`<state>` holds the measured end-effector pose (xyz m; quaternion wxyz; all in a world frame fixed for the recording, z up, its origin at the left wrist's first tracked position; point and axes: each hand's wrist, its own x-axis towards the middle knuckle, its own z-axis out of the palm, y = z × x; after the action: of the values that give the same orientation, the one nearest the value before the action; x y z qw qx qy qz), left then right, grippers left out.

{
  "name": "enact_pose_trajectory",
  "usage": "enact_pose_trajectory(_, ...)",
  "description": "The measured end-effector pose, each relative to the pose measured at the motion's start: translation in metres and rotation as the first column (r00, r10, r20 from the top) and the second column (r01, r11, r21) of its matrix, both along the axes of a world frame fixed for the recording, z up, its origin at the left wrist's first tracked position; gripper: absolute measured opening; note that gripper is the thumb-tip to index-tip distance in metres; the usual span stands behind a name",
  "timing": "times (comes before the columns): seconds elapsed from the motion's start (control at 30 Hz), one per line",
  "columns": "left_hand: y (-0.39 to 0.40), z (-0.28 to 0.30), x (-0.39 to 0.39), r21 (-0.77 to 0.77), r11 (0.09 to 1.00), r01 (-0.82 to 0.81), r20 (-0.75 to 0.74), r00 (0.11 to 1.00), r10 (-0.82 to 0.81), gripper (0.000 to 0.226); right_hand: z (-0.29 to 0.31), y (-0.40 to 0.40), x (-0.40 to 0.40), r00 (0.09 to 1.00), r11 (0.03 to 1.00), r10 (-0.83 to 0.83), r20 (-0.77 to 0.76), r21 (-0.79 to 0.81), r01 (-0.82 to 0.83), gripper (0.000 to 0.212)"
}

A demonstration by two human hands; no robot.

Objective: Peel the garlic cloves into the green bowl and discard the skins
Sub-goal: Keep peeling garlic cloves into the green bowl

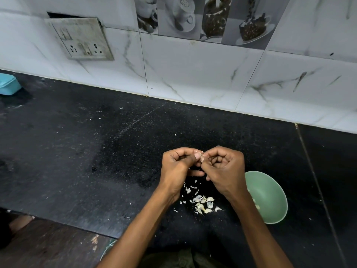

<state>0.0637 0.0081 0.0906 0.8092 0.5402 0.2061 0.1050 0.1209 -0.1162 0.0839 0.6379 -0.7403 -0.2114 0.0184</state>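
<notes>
Here, just left of the green bowl [270, 192] on the black counter [77, 151], the left hand [177, 167] and right hand [224, 169] meet fingertip to fingertip, both curled and pinching what looks like a small garlic clove [202, 156], mostly hidden between the thumbs. Unpeeled cloves and skin flakes [202, 204] lie left of the bowl, under the wrists; a few pale pieces sit inside the bowl
</notes>
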Motion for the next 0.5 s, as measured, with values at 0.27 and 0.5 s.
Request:
enact_pose_trajectory(0.27, -0.0073, 0.0017, -0.0011, 0.086, 0.993, -0.080, 0.035, 0.996, 0.077, 0.017, 0.0030, 0.0013, -0.0001, 1.000, 1.000, 0.012, -0.018, -0.005, -0.012, 0.013)
enact_pose_trajectory(0.5, -0.0101, 0.0008, -0.0006, 0.131, 0.983, -0.131, 0.009, 0.991, 0.131, 0.014, 0.0017, 0.0050, -0.0016, 0.998, 0.996, -0.064, 0.024, -0.060, 0.065, 0.017)
